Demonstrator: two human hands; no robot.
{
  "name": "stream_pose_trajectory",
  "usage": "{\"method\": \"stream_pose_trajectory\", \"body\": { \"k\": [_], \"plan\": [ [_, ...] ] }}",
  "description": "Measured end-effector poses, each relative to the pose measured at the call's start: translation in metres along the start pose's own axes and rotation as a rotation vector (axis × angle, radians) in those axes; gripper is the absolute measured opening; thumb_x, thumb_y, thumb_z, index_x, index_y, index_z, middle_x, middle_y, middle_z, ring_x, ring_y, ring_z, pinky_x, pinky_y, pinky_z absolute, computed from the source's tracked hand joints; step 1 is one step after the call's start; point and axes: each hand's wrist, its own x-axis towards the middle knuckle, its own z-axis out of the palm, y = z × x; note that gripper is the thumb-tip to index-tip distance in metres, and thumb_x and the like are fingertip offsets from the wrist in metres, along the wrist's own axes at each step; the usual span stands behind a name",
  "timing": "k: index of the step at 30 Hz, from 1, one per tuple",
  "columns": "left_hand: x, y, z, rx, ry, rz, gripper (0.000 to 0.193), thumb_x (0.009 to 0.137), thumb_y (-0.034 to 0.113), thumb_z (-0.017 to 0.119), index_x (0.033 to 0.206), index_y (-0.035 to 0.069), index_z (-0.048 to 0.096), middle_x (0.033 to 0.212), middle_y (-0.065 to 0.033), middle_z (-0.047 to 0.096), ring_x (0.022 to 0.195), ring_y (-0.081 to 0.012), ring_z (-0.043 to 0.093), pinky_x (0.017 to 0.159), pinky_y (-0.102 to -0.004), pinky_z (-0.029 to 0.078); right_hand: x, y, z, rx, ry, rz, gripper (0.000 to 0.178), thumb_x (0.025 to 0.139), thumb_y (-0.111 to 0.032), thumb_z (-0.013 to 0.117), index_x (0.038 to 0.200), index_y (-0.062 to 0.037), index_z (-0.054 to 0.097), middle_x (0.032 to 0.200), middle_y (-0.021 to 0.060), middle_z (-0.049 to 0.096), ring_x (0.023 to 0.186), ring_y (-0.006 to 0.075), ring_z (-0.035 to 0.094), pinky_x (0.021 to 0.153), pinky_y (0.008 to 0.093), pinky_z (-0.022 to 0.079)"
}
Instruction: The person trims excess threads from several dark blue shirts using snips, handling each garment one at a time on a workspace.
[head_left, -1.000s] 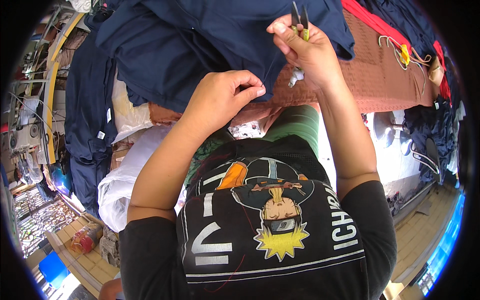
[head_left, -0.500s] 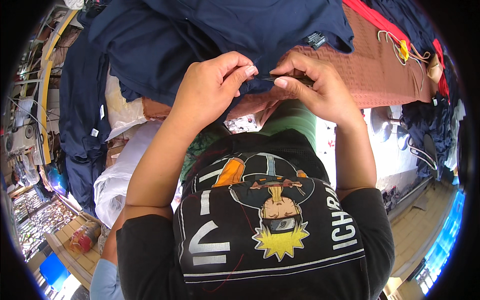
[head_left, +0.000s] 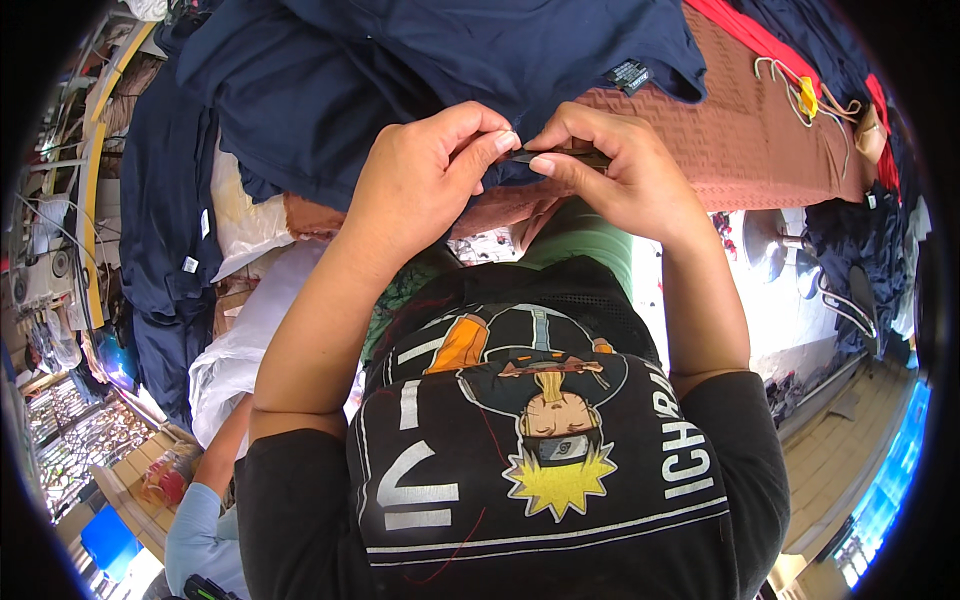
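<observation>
A navy blue garment (head_left: 310,110) with a small dark label (head_left: 628,76) is spread before me, its near edge falling toward my lap. My left hand (head_left: 425,170) is closed in a pinch at that edge, thumb against forefinger; the bit of cloth or thread between the tips is too small to make out. In my right hand (head_left: 635,175), thumb and fingers grip dark, narrow thread snips (head_left: 588,157). Their pointed end reaches left, right beside my left fingertips. Most of the snips' body is hidden by the right fingers.
Brown textured cloth (head_left: 760,140) covers the table under the garment. Wire hangers (head_left: 803,98) and red fabric (head_left: 745,35) lie at the far right. White plastic (head_left: 225,385) and hanging navy garments (head_left: 165,260) are on the left. A person's light-blue sleeve (head_left: 195,525) shows lower left.
My right hand has shifted left with the snips, bringing their tip close to my left fingertips. My left hand barely moved. At lower left, more of the other person's arm shows.
</observation>
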Motion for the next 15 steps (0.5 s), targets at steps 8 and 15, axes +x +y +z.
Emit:
{"method": "stream_pose_trajectory", "body": {
  "k": [8, 15],
  "plan": [
    [-0.011, 0.023, -0.041, 0.113, -0.022, 0.427, 0.028, 0.089, 0.021, 0.064, 0.072, -0.001, 0.068, 0.097, -0.0115, 0.06, 0.08, -0.0147, 0.057, 0.071, -0.0257, 0.043, -0.006, -0.002, -0.023, -0.005, 0.141, -0.018, 0.014, 0.086, -0.011, 0.07, 0.095, -0.0022, 0.064, 0.081, 0.0048, 0.067, 0.076, 0.0116, 0.064, 0.068, 0.027, 0.049],
    [-0.029, 0.023, -0.062, 0.037, 0.236, 0.371, 0.028, 0.086, 0.018, 0.071, 0.066, 0.0, 0.062, 0.068, -0.0036, 0.059, 0.058, -0.0086, 0.053, 0.052, -0.0225, 0.039, -0.02, -0.004, -0.055, 0.252, 0.186, -0.024, 0.02, 0.09, -0.003, 0.064, 0.11, 0.0009, 0.059, 0.099, 0.0006, 0.061, 0.09, 0.006, 0.055, 0.079, 0.02, 0.043]
  ]
}}
